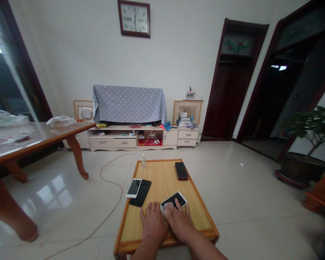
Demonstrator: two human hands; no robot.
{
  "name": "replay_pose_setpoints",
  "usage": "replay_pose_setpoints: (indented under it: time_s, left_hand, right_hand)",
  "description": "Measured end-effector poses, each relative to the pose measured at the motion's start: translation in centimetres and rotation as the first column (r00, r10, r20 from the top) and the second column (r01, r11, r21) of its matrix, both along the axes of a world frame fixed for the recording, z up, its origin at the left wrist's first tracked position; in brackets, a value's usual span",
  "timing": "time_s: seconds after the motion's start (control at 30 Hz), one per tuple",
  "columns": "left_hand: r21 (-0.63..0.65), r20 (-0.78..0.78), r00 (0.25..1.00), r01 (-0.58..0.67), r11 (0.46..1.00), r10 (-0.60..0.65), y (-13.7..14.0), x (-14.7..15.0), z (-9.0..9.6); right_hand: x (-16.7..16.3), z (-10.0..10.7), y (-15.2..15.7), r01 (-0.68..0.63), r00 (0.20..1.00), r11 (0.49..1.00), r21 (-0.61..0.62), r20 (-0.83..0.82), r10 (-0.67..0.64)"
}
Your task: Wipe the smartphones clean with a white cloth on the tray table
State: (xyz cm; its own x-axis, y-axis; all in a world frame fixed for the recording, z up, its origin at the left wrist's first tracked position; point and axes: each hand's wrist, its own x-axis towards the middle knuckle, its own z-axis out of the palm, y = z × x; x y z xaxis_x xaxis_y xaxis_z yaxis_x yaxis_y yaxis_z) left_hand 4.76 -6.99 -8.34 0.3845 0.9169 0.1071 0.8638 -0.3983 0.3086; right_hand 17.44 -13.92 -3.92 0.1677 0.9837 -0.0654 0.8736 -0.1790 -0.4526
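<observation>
A white-framed smartphone (180, 198) lies at a slant, screen up, on a small low wooden table (159, 169). My right hand (178, 220) rests over its lower left part and presses a crumpled whitish tissue (168, 204) against the screen. Its fingers partly cover tissue and phone. Just left of the phone, my left hand (154, 222) lies palm down with fingers stretched, close to the phone's left edge; whether it touches the phone I cannot tell. Farther left, another white smartphone (133, 188) sits partly on a black flat case or phone (143, 195).
A dark phone (181, 170) lies at the low table's back right, a small clear spray bottle (143, 161) at its back left. A larger wooden table (56, 131) stands left. A cable (119, 186) crosses the floor. A potted plant (303, 164) stands right, a white cabinet (113, 143) ahead.
</observation>
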Motion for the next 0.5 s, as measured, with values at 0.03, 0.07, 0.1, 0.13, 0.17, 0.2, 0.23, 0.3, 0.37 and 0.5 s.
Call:
replay_pose_setpoints:
  time_s: [0.03, 0.07, 0.1, 0.13, 0.17, 0.2, 0.23, 0.3, 0.37, 0.5]
  left_hand:
    - [0.004, 0.006, 1.0, 0.002, 1.0, -0.002, -0.1, 0.0, 0.1]
    - [0.007, 0.008, 1.0, 0.006, 1.0, -0.006, -0.1, 0.1, 0.1]
    - [0.006, 0.008, 1.0, 0.009, 1.0, -0.009, -0.1, 0.1, 0.1]
    - [0.005, 0.006, 1.0, 0.009, 1.0, -0.009, -0.1, 0.1, 0.1]
    - [0.006, 0.004, 1.0, 0.005, 1.0, -0.005, -0.1, 0.1, -0.1]
    - [0.004, 0.001, 1.0, 0.002, 1.0, -0.002, 0.0, 0.1, -0.2]
    - [0.001, -0.003, 1.0, 0.0, 1.0, 0.0, 0.0, 0.0, -0.3]
    - [-0.013, -0.012, 1.0, 0.002, 1.0, -0.002, 0.2, -0.1, -0.6]
    - [-0.026, -0.014, 1.0, 0.001, 1.0, -0.002, 0.2, -0.1, -0.6]
    - [-0.028, 0.009, 1.0, -0.002, 1.0, 0.003, -0.1, 0.1, 0.1]
  right_hand:
    - [0.5, 0.0, 0.2, 0.06, 0.998, 0.998, -0.008, 0.022, -0.059]
    - [0.9, 0.0, 0.4, 0.119, 0.992, 0.993, -0.013, 0.046, -0.118]
    - [1.2, -0.1, 0.6, 0.166, 0.984, 0.986, -0.018, 0.066, -0.165]
    - [1.2, -0.1, 0.7, 0.191, 0.979, 0.981, -0.021, 0.075, -0.189]
    - [1.0, -0.3, 0.7, 0.186, 0.98, 0.982, -0.021, 0.073, -0.184]
    - [0.6, -0.4, 0.6, 0.151, 0.987, 0.988, -0.02, 0.059, -0.15]
    - [0.1, -0.5, 0.5, 0.096, 0.995, 0.995, -0.013, 0.039, -0.096]
    - [-0.9, -0.6, 0.1, -0.025, 1.0, 1.0, 0.004, -0.003, 0.025]
    - [-1.1, -0.6, -0.1, -0.088, 0.996, 0.996, 0.015, -0.024, 0.088]
    - [0.7, -0.3, 0.5, 0.058, 0.998, 0.998, -0.007, 0.027, -0.058]
